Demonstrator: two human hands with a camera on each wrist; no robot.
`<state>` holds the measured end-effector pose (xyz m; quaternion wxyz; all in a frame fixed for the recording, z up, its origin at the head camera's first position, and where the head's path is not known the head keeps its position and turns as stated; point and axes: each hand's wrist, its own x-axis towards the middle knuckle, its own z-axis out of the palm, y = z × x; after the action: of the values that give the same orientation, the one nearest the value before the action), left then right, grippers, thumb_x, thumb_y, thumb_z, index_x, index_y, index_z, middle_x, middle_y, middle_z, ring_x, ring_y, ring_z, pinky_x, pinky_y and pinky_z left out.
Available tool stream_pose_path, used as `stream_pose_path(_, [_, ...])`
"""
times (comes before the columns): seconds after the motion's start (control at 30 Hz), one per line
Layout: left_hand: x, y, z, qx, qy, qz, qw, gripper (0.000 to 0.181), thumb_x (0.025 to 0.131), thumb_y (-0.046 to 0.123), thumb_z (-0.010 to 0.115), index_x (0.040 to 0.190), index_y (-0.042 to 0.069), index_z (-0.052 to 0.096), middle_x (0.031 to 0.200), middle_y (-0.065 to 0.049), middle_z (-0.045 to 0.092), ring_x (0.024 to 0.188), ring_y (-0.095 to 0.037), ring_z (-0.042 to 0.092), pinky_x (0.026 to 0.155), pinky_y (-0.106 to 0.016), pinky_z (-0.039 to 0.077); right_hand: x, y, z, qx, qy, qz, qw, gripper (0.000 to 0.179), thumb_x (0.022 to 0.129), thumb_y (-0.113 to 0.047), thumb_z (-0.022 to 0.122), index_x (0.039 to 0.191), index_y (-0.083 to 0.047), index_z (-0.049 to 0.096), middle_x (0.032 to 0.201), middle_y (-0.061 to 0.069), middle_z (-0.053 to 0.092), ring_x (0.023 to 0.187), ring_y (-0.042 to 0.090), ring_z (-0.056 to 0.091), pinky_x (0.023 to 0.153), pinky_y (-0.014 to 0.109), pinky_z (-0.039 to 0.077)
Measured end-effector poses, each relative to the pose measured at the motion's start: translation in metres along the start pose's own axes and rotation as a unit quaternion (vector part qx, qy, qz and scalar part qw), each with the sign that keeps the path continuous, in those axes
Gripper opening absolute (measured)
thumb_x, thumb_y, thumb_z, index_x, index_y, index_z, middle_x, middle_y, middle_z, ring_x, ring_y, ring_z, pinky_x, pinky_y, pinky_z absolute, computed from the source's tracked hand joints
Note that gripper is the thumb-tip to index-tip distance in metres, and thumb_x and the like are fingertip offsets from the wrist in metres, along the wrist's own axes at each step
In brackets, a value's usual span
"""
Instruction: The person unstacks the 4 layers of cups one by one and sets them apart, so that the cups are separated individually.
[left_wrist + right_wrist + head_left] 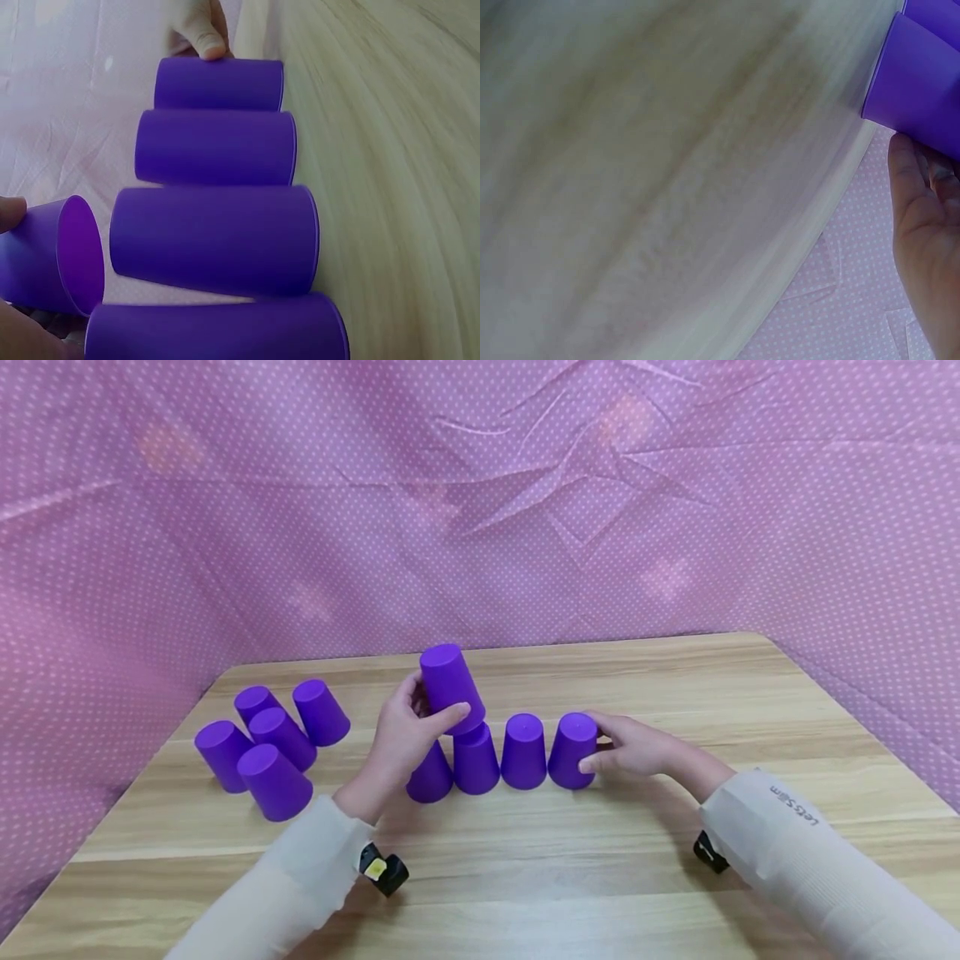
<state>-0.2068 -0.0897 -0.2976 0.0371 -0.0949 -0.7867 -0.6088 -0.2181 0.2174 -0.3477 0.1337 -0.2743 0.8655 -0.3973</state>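
My left hand [405, 731] grips an upside-down purple cup [452, 687], thumb across its front, and holds it tilted above the left part of a row of cups. In the left wrist view the open mouth of this held cup [81, 255] shows. Upside down in the row stand the leftmost cup [431, 777], partly hidden by my left hand, a second cup [477, 764], a third cup [524, 752] and the rightmost cup [572, 752]. My right hand [633, 746] holds that rightmost cup from its right side, thumb at the front; the cup stands on the table.
Several more upside-down purple cups [274, 782] stand in a loose cluster at the left of the wooden table [540, 877]. Pink dotted cloth [480, 527] hangs behind the table and along its sides.
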Motion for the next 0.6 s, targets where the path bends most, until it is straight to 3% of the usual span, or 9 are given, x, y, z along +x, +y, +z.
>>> stream_pose_path(0.4, [-0.002, -0.003, -0.025, -0.009, 0.015, -0.024, 0.9996, 0.064, 0.082, 0.018, 0.070, 0.136, 0.005, 0.038, 0.132, -0.014, 0.049, 0.126, -0.025, 0.045, 0.108, -0.036, 0.035, 0.001, -0.001, 0.000, 0.006, -0.001, -0.008, 0.9999, 0.055, 0.085, -0.022, 0.067, 0.131, -0.002, 0.043, 0.121, 0.014, 0.057, 0.118, 0.035, 0.049, 0.102, 0.050, 0.039])
stream_pose_path(0.6, [-0.003, -0.004, -0.036, 0.020, 0.028, -0.027, 0.9990, 0.068, 0.083, 0.022, 0.070, 0.138, 0.004, 0.034, 0.136, -0.015, 0.046, 0.129, -0.025, 0.041, 0.110, -0.036, 0.033, 0.001, 0.000, 0.000, 0.008, 0.000, -0.010, 0.9999, 0.057, 0.084, -0.022, 0.067, 0.131, -0.002, 0.043, 0.122, 0.015, 0.057, 0.118, 0.035, 0.050, 0.102, 0.050, 0.039])
